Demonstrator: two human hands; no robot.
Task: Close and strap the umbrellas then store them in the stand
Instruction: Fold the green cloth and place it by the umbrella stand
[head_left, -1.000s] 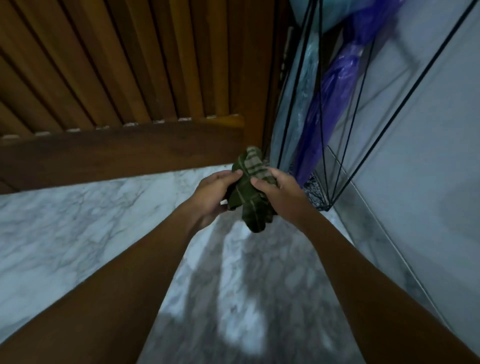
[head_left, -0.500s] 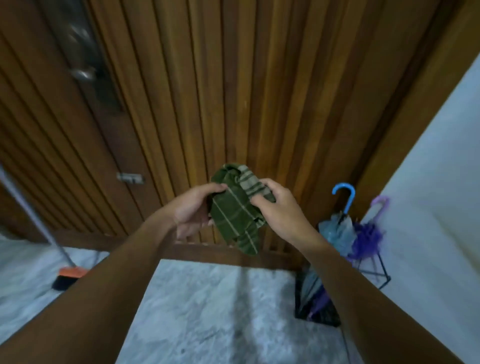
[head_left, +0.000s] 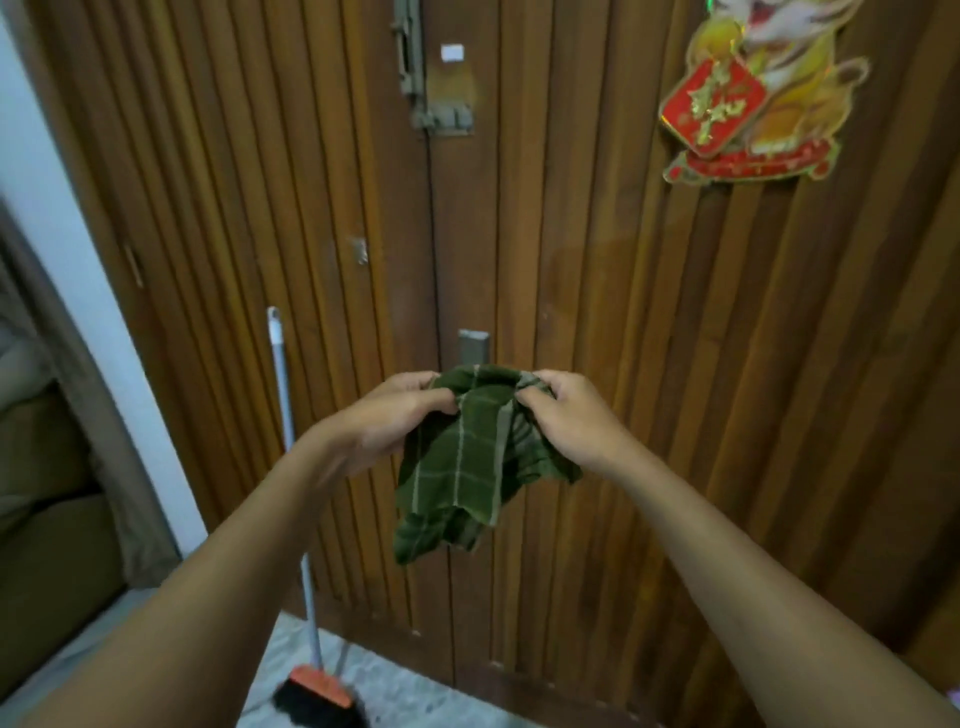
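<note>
1. Gripping the upper left edge of a green checked cloth (head_left: 457, 478) with the left hand (head_left: 400, 415), fingers curled tight round a bunched fold.
2. Pinching the upper right edge with the right hand (head_left: 571, 415), thumb and fingers closed on the fabric.
3. Hanging crumpled from both grips at centre frame, before a slatted wooden door (head_left: 623, 286).
4. Leaning on the door at lower left: a broom (head_left: 283, 415), orange head on the floor.
5. Stuck at upper right of the door: a red and gold decoration (head_left: 743, 98).
</note>
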